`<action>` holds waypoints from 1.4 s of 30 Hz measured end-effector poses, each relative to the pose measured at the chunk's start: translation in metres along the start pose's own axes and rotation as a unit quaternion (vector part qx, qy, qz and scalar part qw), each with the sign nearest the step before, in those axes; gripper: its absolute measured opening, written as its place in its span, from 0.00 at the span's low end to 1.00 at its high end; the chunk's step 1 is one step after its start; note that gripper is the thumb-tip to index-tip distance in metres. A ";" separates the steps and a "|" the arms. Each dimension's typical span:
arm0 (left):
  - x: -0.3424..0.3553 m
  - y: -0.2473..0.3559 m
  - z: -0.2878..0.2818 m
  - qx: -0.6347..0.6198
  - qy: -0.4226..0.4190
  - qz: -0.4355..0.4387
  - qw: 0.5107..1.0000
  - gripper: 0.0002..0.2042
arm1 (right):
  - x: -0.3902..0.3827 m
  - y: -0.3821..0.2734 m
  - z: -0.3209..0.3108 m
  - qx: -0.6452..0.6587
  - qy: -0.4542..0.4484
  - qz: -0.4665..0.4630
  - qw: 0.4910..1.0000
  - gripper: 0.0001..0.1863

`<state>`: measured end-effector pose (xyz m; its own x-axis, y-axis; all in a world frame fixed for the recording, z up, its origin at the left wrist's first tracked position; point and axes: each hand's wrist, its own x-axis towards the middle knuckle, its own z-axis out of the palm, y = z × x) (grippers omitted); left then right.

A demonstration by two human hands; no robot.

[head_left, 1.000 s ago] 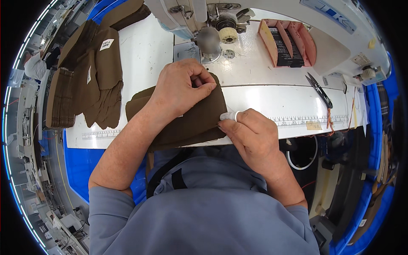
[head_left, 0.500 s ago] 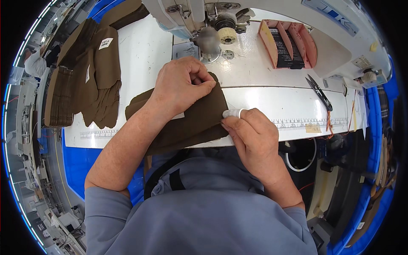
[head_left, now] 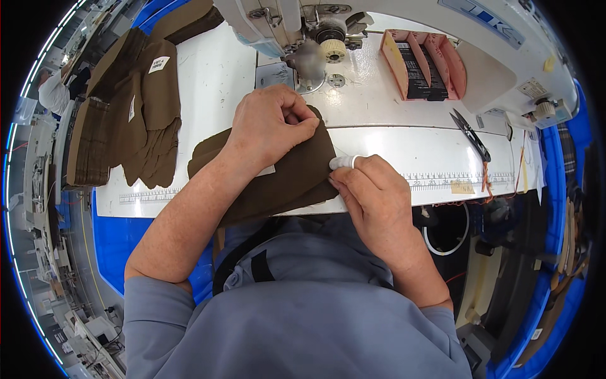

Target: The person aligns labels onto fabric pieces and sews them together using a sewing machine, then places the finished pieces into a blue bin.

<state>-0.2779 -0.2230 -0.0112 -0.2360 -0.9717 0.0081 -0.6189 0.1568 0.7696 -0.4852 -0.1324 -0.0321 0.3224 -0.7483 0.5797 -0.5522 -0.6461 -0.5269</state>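
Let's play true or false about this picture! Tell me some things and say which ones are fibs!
1. The left hand and the right hand both touch the brown cloth. True.
2. A pair of scissors is in the right hand. False: the black snips lie on the white table, away from both hands.
3. A white cover is on one finger of the right hand. True.
4. The big pile of brown pieces is on the right side of the table. False: it is on the left.
5. The pink box has dividers inside. True.
6. The person's sleeves are bright red. False: they are grey-blue.
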 end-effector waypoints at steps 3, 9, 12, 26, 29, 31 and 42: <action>-0.001 0.001 0.000 -0.010 -0.005 -0.015 1.000 0.05 | 0.000 0.000 -0.004 -0.013 -0.027 -0.008 1.000 0.12; -0.010 0.003 0.002 0.071 0.072 0.142 0.985 0.06 | 0.007 0.003 -0.010 -0.038 -0.038 -0.030 0.998 0.09; -0.021 0.006 0.008 0.241 0.124 0.284 0.920 0.07 | 0.009 0.002 -0.011 -0.033 -0.045 -0.037 0.998 0.07; -0.015 -0.028 -0.018 0.247 0.080 0.248 0.933 0.18 | 0.059 0.014 -0.002 -0.089 -0.156 -0.119 0.977 0.10; 0.005 -0.037 -0.026 0.232 0.072 0.275 0.930 0.18 | 0.071 0.018 0.005 -0.092 -0.161 -0.114 0.976 0.11; 0.013 -0.042 -0.030 0.226 0.067 0.283 0.930 0.18 | 0.075 0.020 0.011 -0.074 -0.135 -0.095 0.983 0.09; 0.025 -0.047 -0.035 0.221 0.052 0.305 0.925 0.18 | 0.077 0.026 0.014 -0.067 -0.126 -0.073 0.987 0.09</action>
<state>-0.2287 -0.2611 -0.0250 -0.5834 -0.6870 0.4333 -0.6458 0.7159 0.2655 -0.4639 -0.2093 -0.0103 0.5772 -0.6732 0.4622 -0.5774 -0.7367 -0.3520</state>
